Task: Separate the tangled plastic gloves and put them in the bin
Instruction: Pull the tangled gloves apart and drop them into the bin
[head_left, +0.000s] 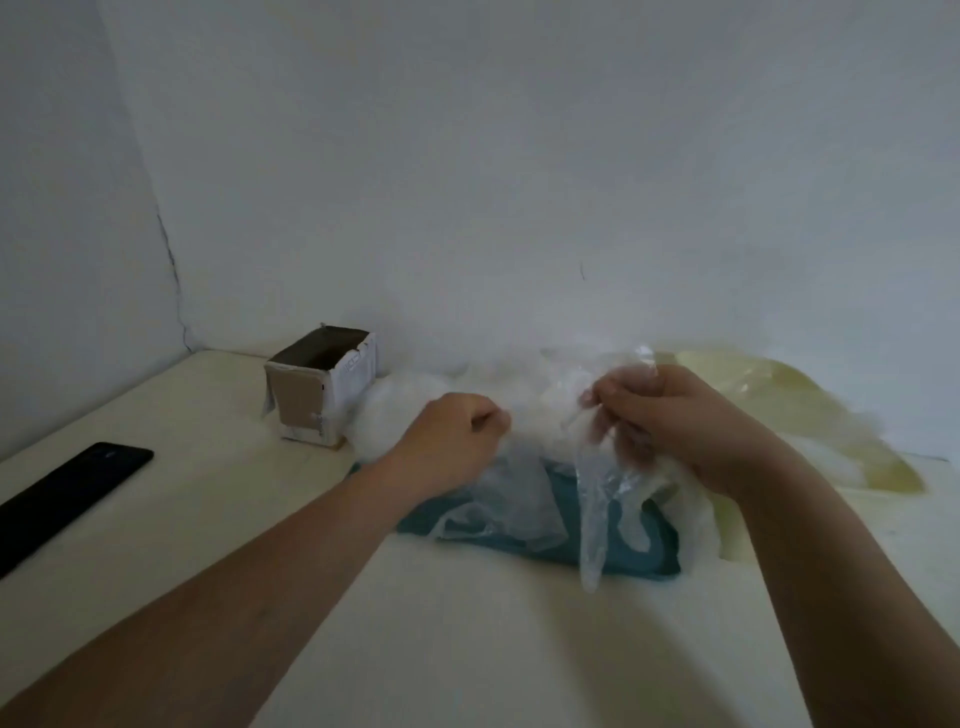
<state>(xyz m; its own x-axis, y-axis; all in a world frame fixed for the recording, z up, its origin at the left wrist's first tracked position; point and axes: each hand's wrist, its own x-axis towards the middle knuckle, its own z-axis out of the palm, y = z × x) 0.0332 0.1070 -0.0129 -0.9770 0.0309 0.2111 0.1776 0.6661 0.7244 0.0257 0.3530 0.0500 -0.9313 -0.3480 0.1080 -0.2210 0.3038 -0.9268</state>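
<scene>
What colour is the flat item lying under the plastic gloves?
Teal, a dull blue-green; the head view shows the flat item best.

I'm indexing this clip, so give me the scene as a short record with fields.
left hand: curled, pinching plastic at the glove pile
right hand: grips a clear glove that hangs down
cardboard box: open top, left of the pile
teal item: under the pile
black phone: far left, untouched

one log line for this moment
phase: separating | left hand: grips tangled gloves | right hand: holds glove, hanging | cardboard bin: upright, beyond left hand
</scene>
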